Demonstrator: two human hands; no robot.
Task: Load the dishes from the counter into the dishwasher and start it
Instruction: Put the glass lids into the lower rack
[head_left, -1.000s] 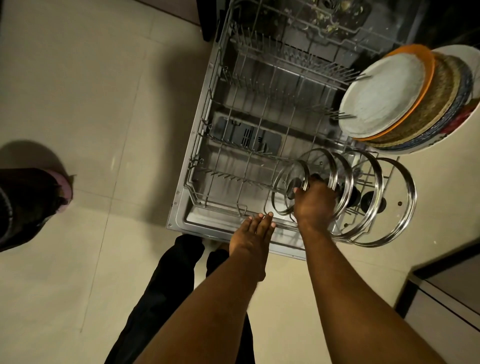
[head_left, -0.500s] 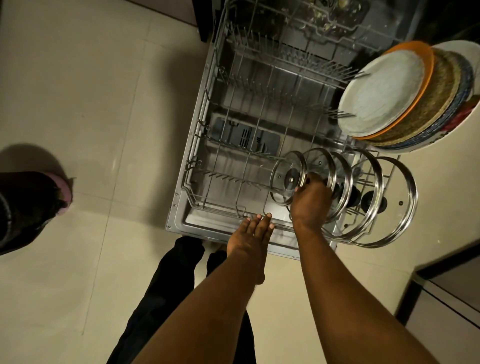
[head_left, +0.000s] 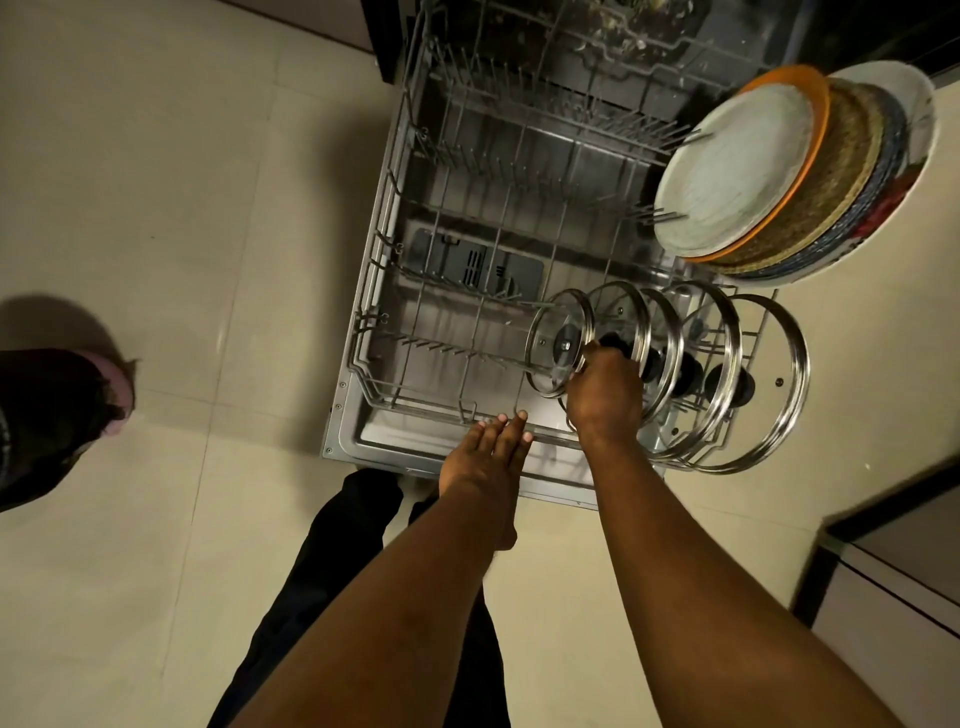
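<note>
Left hand (head_left: 483, 457) flat, fingers straight, holding nothing, over rack (head_left: 382, 275) front rail, right hand (head_left: 605, 395) curled on smallest lid (head_left: 548, 345), fingertips hidden, five glass lids (head_left: 774, 338) upright at rack's right, beyond them overlapping plates (head_left: 732, 171), rear ones mostly hidden

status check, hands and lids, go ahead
Left hand open over lower rack's front edge. Right hand grips smallest glass lid, upright in rack. Other lids stand close beside it, nothing else blocking.

The glass lids (head_left: 560, 344) had shiny steel rims; the rack (head_left: 457, 218) was grey coated wire; the floor tiles (head_left: 156, 208) looked glossy.
</note>
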